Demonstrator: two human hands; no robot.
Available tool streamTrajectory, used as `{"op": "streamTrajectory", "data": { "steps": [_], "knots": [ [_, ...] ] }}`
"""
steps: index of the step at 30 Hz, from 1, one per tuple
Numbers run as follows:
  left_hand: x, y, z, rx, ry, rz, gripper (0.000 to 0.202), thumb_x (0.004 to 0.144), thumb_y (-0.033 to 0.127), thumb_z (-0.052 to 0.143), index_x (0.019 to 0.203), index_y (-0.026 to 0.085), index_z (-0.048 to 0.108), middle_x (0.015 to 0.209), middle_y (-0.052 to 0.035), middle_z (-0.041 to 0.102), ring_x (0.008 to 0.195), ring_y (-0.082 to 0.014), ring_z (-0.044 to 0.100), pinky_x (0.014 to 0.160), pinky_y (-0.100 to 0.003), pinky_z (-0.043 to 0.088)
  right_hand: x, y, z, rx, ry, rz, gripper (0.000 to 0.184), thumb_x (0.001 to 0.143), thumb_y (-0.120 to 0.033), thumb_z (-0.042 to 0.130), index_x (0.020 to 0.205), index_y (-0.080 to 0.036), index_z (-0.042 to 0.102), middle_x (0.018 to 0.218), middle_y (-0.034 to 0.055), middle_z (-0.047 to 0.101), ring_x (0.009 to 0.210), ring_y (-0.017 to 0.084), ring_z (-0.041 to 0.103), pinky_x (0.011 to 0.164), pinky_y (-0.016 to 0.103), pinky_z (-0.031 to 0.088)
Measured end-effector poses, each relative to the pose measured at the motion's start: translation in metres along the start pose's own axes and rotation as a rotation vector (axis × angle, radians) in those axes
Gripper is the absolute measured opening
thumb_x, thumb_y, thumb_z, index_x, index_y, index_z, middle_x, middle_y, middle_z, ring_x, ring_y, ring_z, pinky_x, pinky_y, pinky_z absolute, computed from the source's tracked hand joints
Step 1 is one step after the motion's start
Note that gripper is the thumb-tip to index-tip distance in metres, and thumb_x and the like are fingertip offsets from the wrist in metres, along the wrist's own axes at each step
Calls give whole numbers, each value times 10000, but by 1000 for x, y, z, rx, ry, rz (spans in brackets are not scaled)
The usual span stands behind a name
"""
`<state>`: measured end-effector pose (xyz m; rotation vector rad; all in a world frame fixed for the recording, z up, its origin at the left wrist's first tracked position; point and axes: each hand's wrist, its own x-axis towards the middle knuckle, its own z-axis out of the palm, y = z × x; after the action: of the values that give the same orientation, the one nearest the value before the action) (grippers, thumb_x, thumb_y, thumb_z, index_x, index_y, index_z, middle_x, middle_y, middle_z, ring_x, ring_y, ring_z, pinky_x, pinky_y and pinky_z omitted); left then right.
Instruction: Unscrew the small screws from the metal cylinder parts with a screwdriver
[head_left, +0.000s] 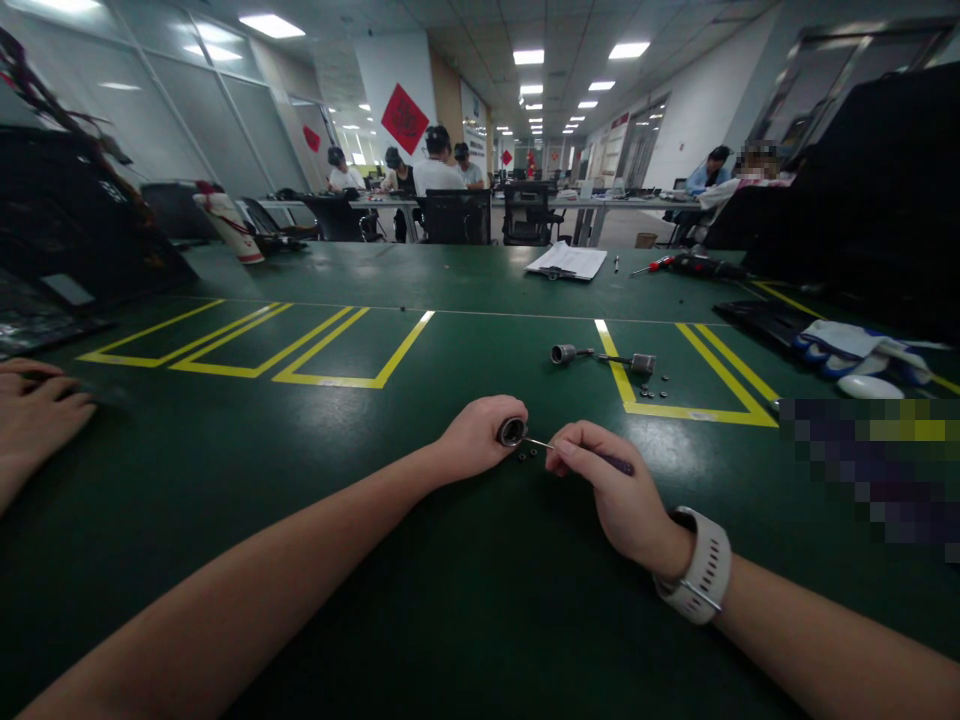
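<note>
My left hand [484, 435] is closed around a round, hollow metal part [512, 432], its open end facing me. In my right hand [611, 480] is a thin screwdriver [619, 464] with a dark handle, gripped with the fingers bent. Its slim shaft reaches left to the rim of the metal part; whether the tip touches is too small to tell. Just below the part, two small nuts [533, 452] lie on the green table [420, 600]. Farther back are two similar metal cylinders with stems, one on the left [561, 354] and one on the right [643, 364].
Several small nuts [663, 394] lie beside the right cylinder, within yellow tape lines [697, 412]. Another person's hand [41, 405] rests at the left edge. A clipboard [568, 261], a red-and-black tool [697, 265] and gloves [859, 350] are farther back.
</note>
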<state>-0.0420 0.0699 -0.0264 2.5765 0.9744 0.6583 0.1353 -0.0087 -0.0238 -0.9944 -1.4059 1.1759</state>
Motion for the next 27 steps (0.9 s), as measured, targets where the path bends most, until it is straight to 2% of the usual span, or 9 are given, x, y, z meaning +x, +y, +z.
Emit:
{"op": "streamTrajectory", "data": {
  "steps": [7,10,15,19,27],
  "knots": [
    [-1,2,-2,-73,75,-1,80,758,137,525,691,158,486,678,21,493,630,-108,475,586,-224,375,7,-4,-1,392,-8,191,140,793,-258,566,694,-182,631,721,24,597,683,155,517,641,298,392],
    [-1,2,-2,-92,88,1,79,742,131,527,683,158,483,671,25,491,617,-102,471,578,-219,370,9,-2,-2,475,-31,233,151,799,-261,560,698,-176,635,724,28,605,687,152,524,640,291,393],
    [0,0,1,-26,96,-12,65,743,122,514,693,161,500,676,18,510,630,-113,482,592,-230,379,6,-3,1,388,51,172,134,769,-279,604,680,-185,639,687,18,606,662,151,517,631,291,384],
    [0,1,0,64,69,-1,58,739,115,517,707,163,509,687,10,521,649,-127,490,623,-253,385,4,-4,2,295,43,151,135,778,-276,595,686,-193,646,704,18,609,677,157,523,651,303,390],
    [0,0,-2,-82,118,24,73,714,109,511,680,163,476,662,25,489,618,-109,474,588,-229,371,9,-1,-4,441,-16,223,152,807,-240,555,700,-173,639,714,21,609,681,146,521,643,288,381]
  ]
}}
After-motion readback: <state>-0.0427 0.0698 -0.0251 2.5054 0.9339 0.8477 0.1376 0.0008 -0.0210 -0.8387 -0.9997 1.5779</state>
